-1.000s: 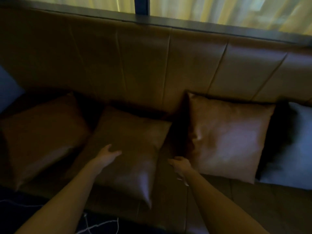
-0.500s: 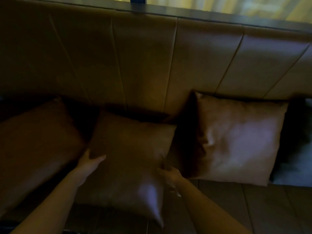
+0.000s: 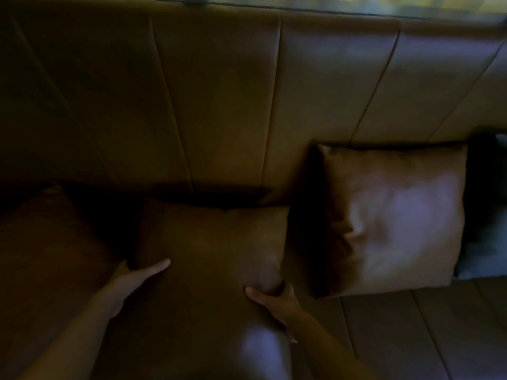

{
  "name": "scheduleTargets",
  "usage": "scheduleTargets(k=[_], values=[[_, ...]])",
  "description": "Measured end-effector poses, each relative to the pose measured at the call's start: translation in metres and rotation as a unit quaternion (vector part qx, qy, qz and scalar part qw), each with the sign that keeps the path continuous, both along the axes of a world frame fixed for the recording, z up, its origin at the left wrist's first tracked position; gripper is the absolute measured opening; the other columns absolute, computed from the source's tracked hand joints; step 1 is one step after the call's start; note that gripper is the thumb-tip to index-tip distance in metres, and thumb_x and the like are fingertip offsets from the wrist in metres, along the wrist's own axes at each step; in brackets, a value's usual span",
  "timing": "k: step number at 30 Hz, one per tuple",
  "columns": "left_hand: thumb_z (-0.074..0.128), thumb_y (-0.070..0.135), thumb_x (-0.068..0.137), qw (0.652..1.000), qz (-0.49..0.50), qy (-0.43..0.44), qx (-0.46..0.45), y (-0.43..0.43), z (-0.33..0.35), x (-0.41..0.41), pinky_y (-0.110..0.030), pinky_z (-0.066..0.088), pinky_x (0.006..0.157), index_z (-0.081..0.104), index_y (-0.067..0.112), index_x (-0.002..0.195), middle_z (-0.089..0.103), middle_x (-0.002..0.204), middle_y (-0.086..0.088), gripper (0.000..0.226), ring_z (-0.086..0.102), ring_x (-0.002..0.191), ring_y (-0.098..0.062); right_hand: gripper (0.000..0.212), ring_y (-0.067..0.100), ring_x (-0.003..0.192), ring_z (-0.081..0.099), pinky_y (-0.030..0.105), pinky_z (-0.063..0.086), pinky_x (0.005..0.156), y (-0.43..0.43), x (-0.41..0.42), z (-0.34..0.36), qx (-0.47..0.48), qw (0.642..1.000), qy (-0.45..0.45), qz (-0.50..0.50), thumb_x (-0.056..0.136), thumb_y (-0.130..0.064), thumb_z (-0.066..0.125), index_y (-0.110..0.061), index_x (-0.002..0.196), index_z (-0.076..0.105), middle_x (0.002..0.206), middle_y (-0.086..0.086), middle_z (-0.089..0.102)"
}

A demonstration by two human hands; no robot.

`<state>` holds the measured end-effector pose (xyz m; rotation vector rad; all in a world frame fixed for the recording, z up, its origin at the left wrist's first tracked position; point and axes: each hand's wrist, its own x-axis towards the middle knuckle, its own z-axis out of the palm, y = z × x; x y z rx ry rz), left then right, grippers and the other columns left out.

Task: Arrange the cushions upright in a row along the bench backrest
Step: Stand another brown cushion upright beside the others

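A brown leather cushion (image 3: 214, 256) lies tilted on the bench seat in the middle of the view. My left hand (image 3: 134, 278) grips its left edge, thumb on top. My right hand (image 3: 271, 297) grips its right edge, fingers curled around the rim. To the right, a second brown cushion (image 3: 397, 215) leans upright against the padded backrest (image 3: 219, 91). A third brown cushion (image 3: 46, 248) lies in shadow at the left. At the far right edge a grey-blue cushion (image 3: 488, 253) is partly in view.
The brown bench seat (image 3: 411, 338) shows bare at the lower right. A dark window ledge (image 3: 329, 10) runs above the backrest. The scene is very dim.
Both hands went from resting near the middle cushion to gripping its left and right edges. The view has moved closer and lower.
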<state>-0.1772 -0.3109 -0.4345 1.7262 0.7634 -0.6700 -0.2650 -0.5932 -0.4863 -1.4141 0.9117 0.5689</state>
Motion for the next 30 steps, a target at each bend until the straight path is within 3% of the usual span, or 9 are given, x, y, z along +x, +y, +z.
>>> scheduleTargets(k=[3, 6, 8, 11, 13, 15, 16, 21, 30], values=[[0.083, 0.038, 0.063, 1.0, -0.006, -0.001, -0.002, -0.002, -0.001, -0.001, -0.061, 0.033, 0.107, 0.015, 0.017, 0.153, 0.029, 0.156, -0.015, 0.115, 0.034, 0.138, -0.042, 0.143, 0.033, 0.131, 0.047, 0.051, 0.043, 0.106, 0.001, -0.004, 0.003, 0.008, 1.0, -0.009, 0.007, 0.032, -0.051, 0.093, -0.021, 0.15, 0.017, 0.148, 0.012, 0.04], [0.089, 0.044, 0.036, 1.0, -0.022, -0.01, -0.005, -0.002, 0.015, -0.009, -0.063, 0.036, 0.104, 0.019, 0.019, 0.152, 0.033, 0.153, -0.015, 0.138, 0.038, 0.135, -0.043, 0.153, 0.032, 0.123, 0.054, 0.051, 0.048, 0.101, 0.001, -0.007, 0.015, 0.019, 1.0, -0.019, 0.0, 0.012, -0.053, 0.092, -0.021, 0.145, 0.025, 0.138, 0.011, 0.049], [0.088, 0.041, 0.035, 0.999, -0.026, -0.008, -0.022, -0.002, 0.029, -0.011, -0.062, 0.038, 0.102, 0.023, 0.019, 0.151, 0.037, 0.151, -0.016, 0.135, 0.042, 0.132, -0.043, 0.144, 0.031, 0.12, 0.056, 0.049, 0.05, 0.098, -0.001, -0.006, 0.027, 0.017, 0.999, -0.035, -0.005, 0.019, -0.045, 0.095, -0.02, 0.143, 0.027, 0.133, 0.009, 0.053], [0.094, 0.042, 0.027, 0.997, -0.018, -0.031, -0.063, -0.002, 0.043, -0.01, -0.062, 0.041, 0.1, 0.03, 0.022, 0.149, 0.044, 0.146, -0.014, 0.138, 0.047, 0.127, -0.042, 0.128, 0.029, 0.114, 0.057, 0.043, 0.056, 0.08, -0.008, 0.002, 0.046, 0.022, 0.997, -0.075, -0.029, 0.038, -0.029, 0.097, -0.022, 0.145, 0.027, 0.13, 0.008, 0.053], [0.096, 0.045, 0.019, 0.994, -0.003, -0.069, -0.088, 0.0, 0.045, -0.003, -0.062, 0.042, 0.098, 0.032, 0.025, 0.147, 0.048, 0.143, -0.011, 0.144, 0.051, 0.124, -0.04, 0.141, 0.031, 0.116, 0.056, 0.05, 0.056, 0.085, -0.012, 0.015, 0.06, 0.015, 0.993, -0.112, -0.045, 0.023, -0.034, 0.097, -0.026, 0.145, 0.026, 0.129, 0.007, 0.053], [0.097, 0.04, 0.026, 0.988, 0.013, -0.101, -0.117, -0.008, 0.058, 0.005, -0.061, 0.042, 0.099, 0.03, 0.029, 0.148, 0.047, 0.145, -0.009, 0.14, 0.051, 0.124, -0.039, 0.152, 0.034, 0.12, 0.054, 0.056, 0.051, 0.094, -0.018, 0.034, 0.068, -0.014, 0.991, -0.131, -0.038, 0.01, -0.041, 0.095, -0.029, 0.145, 0.026, 0.13, 0.008, 0.054], [0.096, 0.034, 0.033, 0.985, 0.022, -0.11, -0.13, -0.014, 0.065, 0.008, -0.061, 0.041, 0.1, 0.028, 0.03, 0.148, 0.045, 0.146, -0.009, 0.134, 0.049, 0.126, -0.039, 0.149, 0.034, 0.122, 0.053, 0.056, 0.049, 0.097, -0.022, 0.042, 0.072, -0.035, 0.99, -0.132, -0.028, 0.014, -0.04, 0.094, -0.03, 0.145, 0.025, 0.131, 0.009, 0.053], [0.089, 0.033, 0.037, 0.981, 0.005, -0.132, -0.14, -0.035, 0.056, 0.021, -0.064, 0.03, 0.105, 0.018, 0.034, 0.15, 0.035, 0.153, -0.005, 0.134, 0.036, 0.137, -0.038, 0.121, 0.038, 0.133, 0.04, 0.055, 0.039, 0.108, -0.041, 0.071, 0.063, -0.075, 0.988, -0.124, -0.042, 0.053, -0.01, 0.088, -0.029, 0.15, 0.018, 0.141, 0.013, 0.046], [0.083, 0.021, 0.064, 0.982, 0.014, -0.147, -0.119, -0.048, 0.027, 0.054, -0.066, 0.03, 0.104, 0.025, 0.03, 0.149, 0.039, 0.152, -0.006, 0.104, 0.037, 0.137, -0.036, 0.125, 0.039, 0.13, 0.043, 0.059, 0.043, 0.103, -0.039, 0.083, 0.039, -0.059, 0.988, -0.126, -0.068, 0.044, -0.021, 0.088, -0.032, 0.149, 0.022, 0.142, 0.013, 0.045]])
